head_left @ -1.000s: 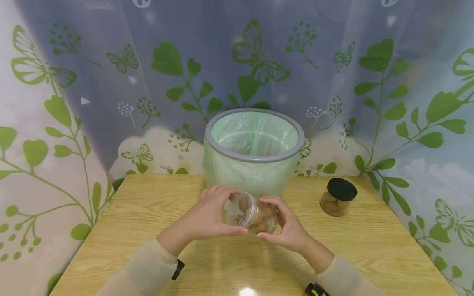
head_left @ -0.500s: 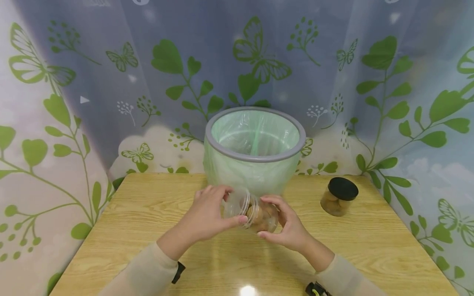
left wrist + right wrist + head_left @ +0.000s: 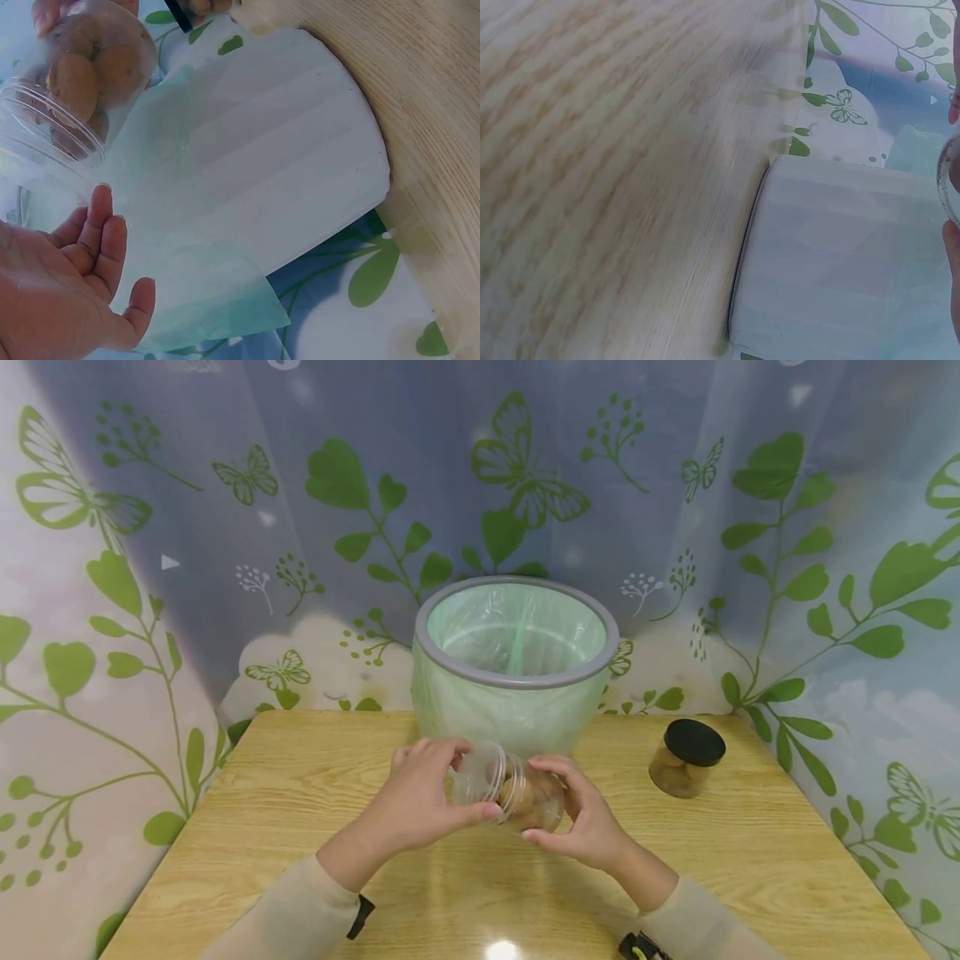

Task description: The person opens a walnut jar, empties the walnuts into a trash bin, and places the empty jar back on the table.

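Note:
In the head view my right hand (image 3: 581, 814) grips a clear jar (image 3: 536, 802) lying tilted on its side above the table. Round brown pieces, cookies or nuts, fill much of it. My left hand (image 3: 420, 793) holds a clear, round-rimmed plastic piece (image 3: 474, 775) by its edges, close against the jar's threaded mouth; whether it is a lid or a second container I cannot tell. In the left wrist view the jar (image 3: 112, 67) shows its brown contents, with my left hand's fingers (image 3: 105, 240) below the mouth. The right wrist view catches only fingertips (image 3: 952, 244) at its edge.
Behind the hands stands a round bin (image 3: 517, 681) with a grey rim and pale green bag. A black-lidded jar (image 3: 686, 760) of brown pieces sits at the table's (image 3: 300, 760) right. A leaf-patterned curtain (image 3: 375, 510) hangs behind.
The clear piece in my left hand has shifted slightly left, showing two separate rims. Brown contents seen through it have become less visible. The right hand has barely moved.

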`<state>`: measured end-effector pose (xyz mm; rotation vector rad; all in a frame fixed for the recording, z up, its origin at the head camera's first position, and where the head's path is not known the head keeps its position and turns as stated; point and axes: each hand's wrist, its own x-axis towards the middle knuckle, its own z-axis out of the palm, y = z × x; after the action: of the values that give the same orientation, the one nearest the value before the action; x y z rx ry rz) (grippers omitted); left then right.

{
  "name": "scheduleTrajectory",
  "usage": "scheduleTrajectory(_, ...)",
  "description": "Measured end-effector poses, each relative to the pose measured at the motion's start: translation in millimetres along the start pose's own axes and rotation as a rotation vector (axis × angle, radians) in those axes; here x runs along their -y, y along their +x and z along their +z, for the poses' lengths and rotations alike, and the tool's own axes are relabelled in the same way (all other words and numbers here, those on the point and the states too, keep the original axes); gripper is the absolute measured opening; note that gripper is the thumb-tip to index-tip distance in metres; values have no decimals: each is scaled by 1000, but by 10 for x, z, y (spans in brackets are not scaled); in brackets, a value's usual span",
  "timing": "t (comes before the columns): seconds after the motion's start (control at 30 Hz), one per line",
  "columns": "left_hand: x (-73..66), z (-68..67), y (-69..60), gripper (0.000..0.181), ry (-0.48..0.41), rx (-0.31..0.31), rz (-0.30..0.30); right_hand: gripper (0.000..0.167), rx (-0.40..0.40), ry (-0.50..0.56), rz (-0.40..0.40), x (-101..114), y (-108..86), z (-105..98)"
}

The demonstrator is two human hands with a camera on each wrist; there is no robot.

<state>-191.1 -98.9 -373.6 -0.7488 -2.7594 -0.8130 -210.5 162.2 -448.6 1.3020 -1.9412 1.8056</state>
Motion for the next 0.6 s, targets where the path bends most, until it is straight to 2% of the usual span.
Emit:
scheduleTrajectory(0.23, 22, -14, -23, 91, -40, -28, -2, 82, -2, -9, -6, 35, 2, -12)
scheduleTrajectory(0.6, 166, 6, -127, 88, -105, -37, -61, 83, 7, -28, -51, 76, 10, -5)
